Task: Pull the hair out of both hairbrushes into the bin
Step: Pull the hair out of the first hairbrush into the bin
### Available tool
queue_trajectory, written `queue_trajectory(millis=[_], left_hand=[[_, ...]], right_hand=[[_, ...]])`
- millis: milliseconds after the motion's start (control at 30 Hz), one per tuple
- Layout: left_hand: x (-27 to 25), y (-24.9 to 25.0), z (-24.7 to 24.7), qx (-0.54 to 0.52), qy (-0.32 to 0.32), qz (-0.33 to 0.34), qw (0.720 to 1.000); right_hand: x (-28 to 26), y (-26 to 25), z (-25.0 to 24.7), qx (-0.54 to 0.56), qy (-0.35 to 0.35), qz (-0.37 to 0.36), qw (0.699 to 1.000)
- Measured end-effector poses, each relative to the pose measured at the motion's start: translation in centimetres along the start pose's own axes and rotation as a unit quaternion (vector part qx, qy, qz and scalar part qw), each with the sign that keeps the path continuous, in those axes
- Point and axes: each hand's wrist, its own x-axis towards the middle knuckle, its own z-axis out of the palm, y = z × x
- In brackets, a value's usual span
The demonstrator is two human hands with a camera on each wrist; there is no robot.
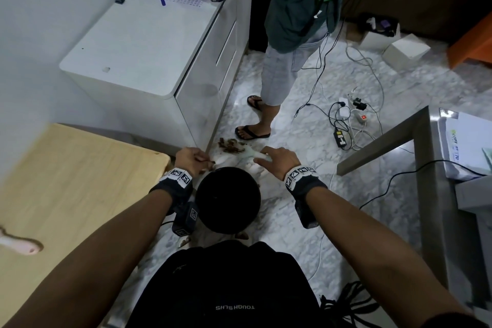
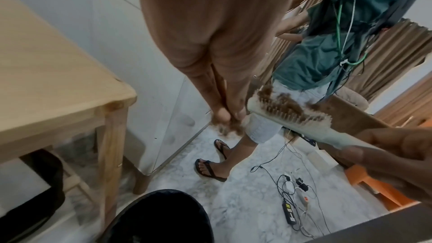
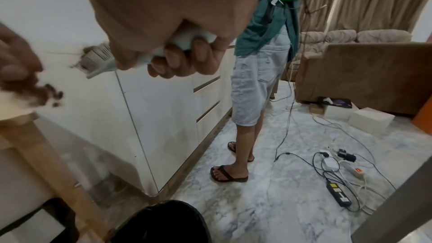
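Observation:
A pale green hairbrush (image 1: 246, 155) hangs over the floor just beyond the round black bin (image 1: 228, 201). Brown hair (image 1: 231, 145) is matted in its bristles. My right hand (image 1: 266, 157) grips the brush handle (image 3: 187, 42), fingers curled round it. My left hand (image 1: 205, 165) pinches a small clump of brown hair (image 2: 228, 127) at its fingertips, left of the brush head (image 2: 290, 110) and above the far rim of the bin (image 2: 158, 217). A pale pink handle-like thing (image 1: 20, 245) lies blurred on the wooden table at far left.
The wooden table (image 1: 66, 181) stands to my left, a white cabinet (image 1: 149, 42) beyond it. Another person (image 1: 290, 34) in flip-flops stands close behind the bin. Cables and power strips (image 1: 351, 120) litter the marble floor to the right, beside a grey table frame (image 1: 423, 157).

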Motion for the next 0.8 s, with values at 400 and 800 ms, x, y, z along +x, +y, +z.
queue_trajectory(millis=[400, 800], left_hand=[[0.6, -3.4, 1.7, 0.105, -0.165, -0.048, 0.98], [-0.1, -1.9, 2.9, 0.167, -0.151, -0.027, 0.974]], right_hand=[[0.0, 2.8, -4.0, 0.087, 0.178, 0.149, 0.969], [-2.0, 1.7, 0.6, -0.032, 0.002, 0.004, 0.999]])
